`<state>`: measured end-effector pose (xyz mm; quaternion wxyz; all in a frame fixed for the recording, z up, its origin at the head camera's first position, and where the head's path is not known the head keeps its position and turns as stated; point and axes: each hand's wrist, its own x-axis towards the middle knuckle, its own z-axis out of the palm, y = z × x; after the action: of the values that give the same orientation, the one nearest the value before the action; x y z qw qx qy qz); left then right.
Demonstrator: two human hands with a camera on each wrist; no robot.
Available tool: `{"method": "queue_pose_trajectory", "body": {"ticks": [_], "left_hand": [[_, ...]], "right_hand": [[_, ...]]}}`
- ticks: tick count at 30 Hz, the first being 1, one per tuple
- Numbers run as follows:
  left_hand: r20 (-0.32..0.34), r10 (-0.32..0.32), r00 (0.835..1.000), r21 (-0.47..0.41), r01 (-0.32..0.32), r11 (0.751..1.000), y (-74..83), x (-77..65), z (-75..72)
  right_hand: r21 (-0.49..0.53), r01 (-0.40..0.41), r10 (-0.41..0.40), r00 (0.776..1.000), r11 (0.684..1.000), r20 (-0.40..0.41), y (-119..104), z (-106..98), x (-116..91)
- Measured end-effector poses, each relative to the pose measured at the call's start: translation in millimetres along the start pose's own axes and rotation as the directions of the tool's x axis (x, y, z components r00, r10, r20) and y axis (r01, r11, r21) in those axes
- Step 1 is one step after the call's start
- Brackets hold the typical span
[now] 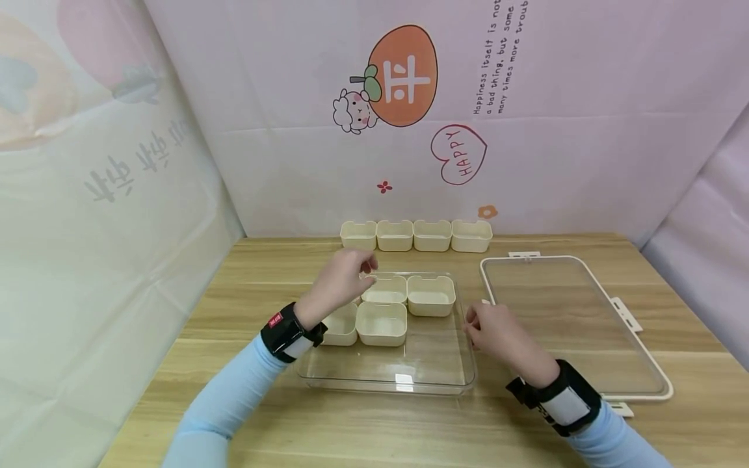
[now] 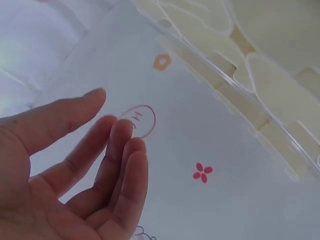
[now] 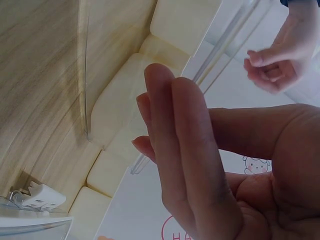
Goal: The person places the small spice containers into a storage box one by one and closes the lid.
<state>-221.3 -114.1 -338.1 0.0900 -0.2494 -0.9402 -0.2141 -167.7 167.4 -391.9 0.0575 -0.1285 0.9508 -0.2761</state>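
My left hand hovers over the back left part of a clear plastic box. In the left wrist view its fingers are loosely bent, with nothing between them and the thumb. Several cream cups stand inside the box, among them a back right cup and a front cup. The left hand and wrist partly cover the cups on the left. Beside the box's right wall is my right hand, its fingers relaxed and holding nothing; whether it touches the rim I cannot tell.
Behind the box, a row of several cream cups lines the back of the wooden table. A clear lid with a white rim and side clips lies at right, partly under the right forearm. Printed cloth hangs behind.
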Motion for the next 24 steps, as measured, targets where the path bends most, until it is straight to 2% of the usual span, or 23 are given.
{"method": "queue_pose_trajectory", "body": {"ticks": [4, 7, 12, 24], "left_hand": [[-0.07, -0.029, 0.997, -0.013, 0.028, 1.0, -8.4, 13.9, -2.4], [-0.085, -0.048, 0.995, -0.036, 0.045, 0.998, -16.0, 24.0, -3.0], [-0.079, -0.078, 0.994, -0.057, 0.073, 0.996, -29.0, 41.7, -3.4], [-0.044, -0.152, 0.987, 0.017, 0.153, 0.988, -59.0, 82.0, 1.8]], "right_hand": [[-0.005, 0.003, -0.003, 1.0, 1.0, -0.004, 0.1, -0.8, 0.4], [-0.002, -0.004, 0.004, 1.0, 1.0, 0.002, 0.1, -0.9, 0.4], [-0.005, 0.001, -0.001, 1.0, 1.0, 0.003, 0.7, -0.6, 0.0], [-0.002, 0.018, -0.018, 1.0, 1.0, -0.005, 0.9, 0.1, -1.3]]}}
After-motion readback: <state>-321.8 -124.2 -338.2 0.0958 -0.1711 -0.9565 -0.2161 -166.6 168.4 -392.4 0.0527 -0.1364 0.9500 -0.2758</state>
